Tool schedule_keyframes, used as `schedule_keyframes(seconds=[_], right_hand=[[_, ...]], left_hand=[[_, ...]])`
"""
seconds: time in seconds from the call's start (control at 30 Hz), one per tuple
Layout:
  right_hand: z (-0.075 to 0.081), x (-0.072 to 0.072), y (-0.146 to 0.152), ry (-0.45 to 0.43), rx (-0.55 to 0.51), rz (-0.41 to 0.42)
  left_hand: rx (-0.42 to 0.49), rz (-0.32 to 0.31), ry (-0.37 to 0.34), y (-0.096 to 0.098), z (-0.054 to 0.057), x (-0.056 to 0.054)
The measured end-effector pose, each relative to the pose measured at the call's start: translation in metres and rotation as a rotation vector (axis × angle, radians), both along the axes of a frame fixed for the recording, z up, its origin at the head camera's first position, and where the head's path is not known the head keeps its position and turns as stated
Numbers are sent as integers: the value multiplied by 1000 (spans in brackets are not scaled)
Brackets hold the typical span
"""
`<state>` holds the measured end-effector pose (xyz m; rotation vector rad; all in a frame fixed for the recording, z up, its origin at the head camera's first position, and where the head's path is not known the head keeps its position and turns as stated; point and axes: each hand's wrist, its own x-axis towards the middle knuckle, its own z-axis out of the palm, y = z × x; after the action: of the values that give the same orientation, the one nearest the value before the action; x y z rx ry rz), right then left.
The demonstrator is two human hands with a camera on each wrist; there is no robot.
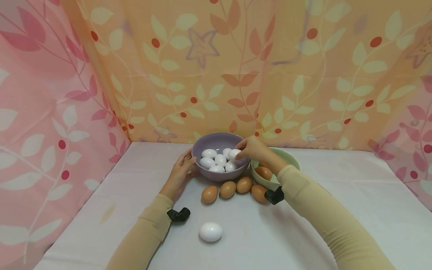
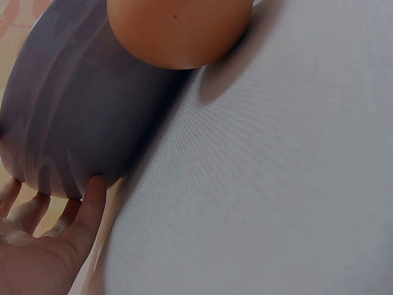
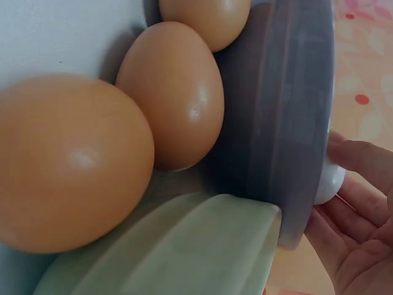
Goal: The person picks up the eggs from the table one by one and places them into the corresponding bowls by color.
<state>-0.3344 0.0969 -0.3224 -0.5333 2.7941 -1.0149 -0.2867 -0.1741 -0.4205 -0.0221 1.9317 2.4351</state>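
Note:
A purple bowl (image 1: 216, 176) holds several white eggs (image 1: 221, 160). My left hand (image 1: 179, 174) rests its fingertips against the bowl's outer left side, and the left wrist view shows those fingers (image 2: 92, 206) fairly straight along the wall. Over the bowl's right rim, my right hand (image 1: 254, 150) pinches a white egg (image 1: 234, 154) between thumb and fingers. In the right wrist view that egg (image 3: 331, 182) shows partly behind the rim. A pale green bowl (image 1: 291, 159) with brown eggs (image 1: 263, 173) inside stands under my right forearm, which hides part of it.
Several brown eggs (image 1: 227, 189) lie in a row on the white tablecloth (image 1: 135, 195) in front of the bowls. Closer to me is a single white egg (image 1: 210, 231). A patterned orange curtain (image 1: 216, 75) hangs behind, with pink cloth (image 1: 40, 123) at the left.

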Motion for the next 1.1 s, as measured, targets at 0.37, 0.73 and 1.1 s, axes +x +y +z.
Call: schedule_keyframes(seconds=[0.37,0.73,1.1], right_hand=[[-3,-5,-8,61,87,38],[-9,-9,-16,45,142,42],[-17,-12,-27,52,210,33]], left_hand=[[-2,1,0,-2,0,1],[-3,-5,4,-2,-2,1],[-1,-10,20,0,-1,1]])
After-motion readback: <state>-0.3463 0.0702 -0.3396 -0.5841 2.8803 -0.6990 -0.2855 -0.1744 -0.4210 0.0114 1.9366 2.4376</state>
